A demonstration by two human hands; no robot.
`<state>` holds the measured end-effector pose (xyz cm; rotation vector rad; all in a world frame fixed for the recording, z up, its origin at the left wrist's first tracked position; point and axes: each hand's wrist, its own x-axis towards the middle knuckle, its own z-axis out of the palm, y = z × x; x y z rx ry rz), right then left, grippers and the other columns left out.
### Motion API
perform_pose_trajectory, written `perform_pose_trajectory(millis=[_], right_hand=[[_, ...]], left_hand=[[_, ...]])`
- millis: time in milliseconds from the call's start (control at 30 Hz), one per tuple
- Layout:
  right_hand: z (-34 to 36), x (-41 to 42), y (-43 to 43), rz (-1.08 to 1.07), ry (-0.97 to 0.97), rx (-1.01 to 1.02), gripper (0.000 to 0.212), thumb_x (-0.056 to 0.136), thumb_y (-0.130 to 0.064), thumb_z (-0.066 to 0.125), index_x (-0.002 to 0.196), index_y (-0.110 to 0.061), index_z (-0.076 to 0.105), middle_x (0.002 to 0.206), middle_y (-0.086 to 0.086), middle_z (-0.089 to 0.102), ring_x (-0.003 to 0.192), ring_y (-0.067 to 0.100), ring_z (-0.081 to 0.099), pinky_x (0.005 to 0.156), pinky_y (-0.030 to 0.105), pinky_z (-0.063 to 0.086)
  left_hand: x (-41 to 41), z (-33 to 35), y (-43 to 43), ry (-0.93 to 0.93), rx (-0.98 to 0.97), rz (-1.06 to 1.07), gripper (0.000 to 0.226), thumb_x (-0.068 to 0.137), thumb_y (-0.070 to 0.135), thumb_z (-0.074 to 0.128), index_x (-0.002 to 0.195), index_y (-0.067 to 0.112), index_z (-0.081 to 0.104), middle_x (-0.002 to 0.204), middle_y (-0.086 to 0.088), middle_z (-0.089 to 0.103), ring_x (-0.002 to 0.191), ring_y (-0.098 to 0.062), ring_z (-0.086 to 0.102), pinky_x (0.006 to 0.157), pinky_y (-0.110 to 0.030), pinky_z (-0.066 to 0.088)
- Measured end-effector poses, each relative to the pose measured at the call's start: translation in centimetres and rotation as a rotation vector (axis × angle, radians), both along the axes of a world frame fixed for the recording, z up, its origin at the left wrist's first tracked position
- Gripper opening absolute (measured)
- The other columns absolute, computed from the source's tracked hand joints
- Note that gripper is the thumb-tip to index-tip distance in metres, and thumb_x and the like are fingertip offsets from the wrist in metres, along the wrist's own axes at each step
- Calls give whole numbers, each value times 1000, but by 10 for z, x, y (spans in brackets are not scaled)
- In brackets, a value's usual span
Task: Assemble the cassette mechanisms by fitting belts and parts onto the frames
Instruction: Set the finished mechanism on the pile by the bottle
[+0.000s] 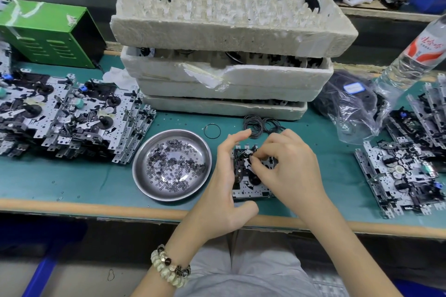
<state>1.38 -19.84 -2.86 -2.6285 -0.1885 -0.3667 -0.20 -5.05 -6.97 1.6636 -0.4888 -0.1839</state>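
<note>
A metal cassette mechanism frame [248,188] lies on the green bench between my hands. My left hand [226,181] holds its left edge, thumb at the near side and fingers curled over the far corner. My right hand [287,171] covers the frame's right half and pinches a small black part at its top. What that part is cannot be told. A pile of black rubber belts [261,125] lies just beyond the frame, and a single belt [212,130] lies to their left.
A steel dish [144,171] of small washers sits left of the frame. Stacked mechanisms lie at the left [70,116] and right [405,176]. Foam trays [229,34] of flywheels stand behind. A plastic bag [352,106], a water bottle [417,53] and a green box [48,34] are further back.
</note>
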Motion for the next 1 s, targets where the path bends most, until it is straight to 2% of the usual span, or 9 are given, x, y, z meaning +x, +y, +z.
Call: perform_pose_trajectory(millis=[167,300,367,467,600,700,833,933,1000], right_hand=[[2,0,-3,3,4,-10,13,78,-18,76,66,-17,73,68,-9,59,75,19,46,56,37,47],[3,1,-7,-11,-41,11,13,77,-18,77,65,-19,72,67,-10,59,74,19,47,56,36,47],[1,-1,-5,-27,-45,-9,13,76,-17,77,64,-18,72,67,-10,59,74,20,48,55,35,47],[-3,-2,-1,-32,-32,-32,15,77,-15,76,63,-15,71,66,-8,59,74,21,49,53,36,46],[-4,0,0,-28,-19,-56,15,78,-15,75,64,-14,70,66,-8,58,74,21,47,53,34,45],[-4,2,0,-9,-2,-97,15,78,-17,74,64,-15,70,65,-7,58,75,20,46,53,31,43],[-4,3,-5,-42,-18,-156,15,78,-22,75,64,-20,70,65,-10,58,74,19,45,51,25,30],[-5,2,-9,-63,-57,-221,21,82,-31,75,64,-21,72,65,-9,60,73,21,47,56,27,32],[-5,3,-15,-60,-64,-153,30,84,-46,70,67,-21,72,68,-8,62,76,21,48,61,30,38]], left_hand=[[1,-3,-1,8,-53,-9,94,63,9,51,151,17,21,158,4,26,151,-8,20,116,-15,22],[1,-1,-4,-5,-50,15,87,66,8,51,149,13,24,150,1,33,141,2,33,107,-8,30],[1,0,-4,11,-48,7,87,66,8,51,148,14,23,149,3,33,139,7,33,106,-6,29],[0,1,-2,37,-51,11,88,65,14,51,148,22,22,153,4,30,149,-6,21,115,-14,22],[-1,3,0,66,-71,-7,90,63,9,51,146,27,23,156,6,28,152,-8,16,119,-18,18],[-1,1,1,54,-46,-1,90,63,14,52,147,27,22,156,6,27,152,-9,16,119,-19,18],[0,3,-1,30,2,15,90,65,16,52,150,18,22,155,3,28,151,-12,20,119,-19,18],[0,4,-1,8,43,19,89,67,19,55,150,16,23,155,1,27,152,-16,16,124,-34,17],[0,5,-1,-22,77,21,88,67,12,59,148,18,26,156,1,27,153,-14,11,126,-42,14]])
